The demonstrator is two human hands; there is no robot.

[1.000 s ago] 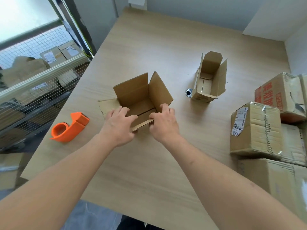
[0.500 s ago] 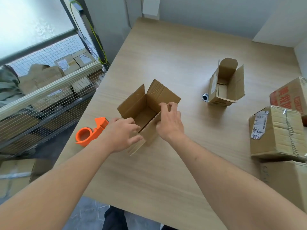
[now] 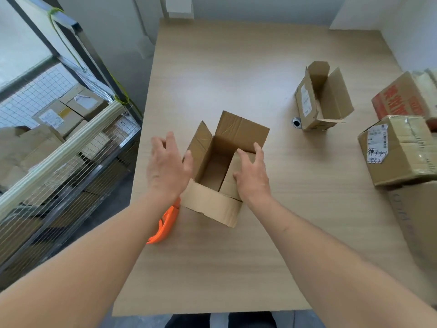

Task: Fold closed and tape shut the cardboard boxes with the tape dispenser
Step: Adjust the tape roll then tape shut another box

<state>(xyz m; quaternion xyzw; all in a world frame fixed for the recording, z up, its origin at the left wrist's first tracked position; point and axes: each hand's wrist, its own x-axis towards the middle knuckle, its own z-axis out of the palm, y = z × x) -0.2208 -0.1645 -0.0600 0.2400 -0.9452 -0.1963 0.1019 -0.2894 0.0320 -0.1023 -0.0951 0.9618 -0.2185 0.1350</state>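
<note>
Brown corrugated cardboard forms the small open box [image 3: 220, 171] that stands near the middle of the pale wooden surface [image 3: 236, 74], between the two hands. Its far flap and its left flap are seen standing up, the near flap hangs outward over the front wall, and the right flap is tilted inward.

The right hand [image 3: 251, 176] is laid on this right flap with its fingers [image 3: 259, 151] straight and spread; nothing is gripped by it, the flap is only pressed. The left hand [image 3: 166, 169] is held just beside the left flap, open, with the fingers relaxed; whether the cardboard is touched by it cannot be told.

The orange plastic tape dispenser [image 3: 165, 223] lies on the surface just beside the near left corner of the box, and it is partly hidden by the left forearm. A second open cardboard box [image 3: 321, 98] stands well apart at the far right, not yet folded, and sealed brown cartons [image 3: 399, 147] are stacked at the right edge.

The step in hand is judged to be the folding of the flaps; nothing is taped so far. For the next move, the two side flaps should be pushed down flat first, then the far and near flaps closed over them and held, before the dispenser is taken.
</note>
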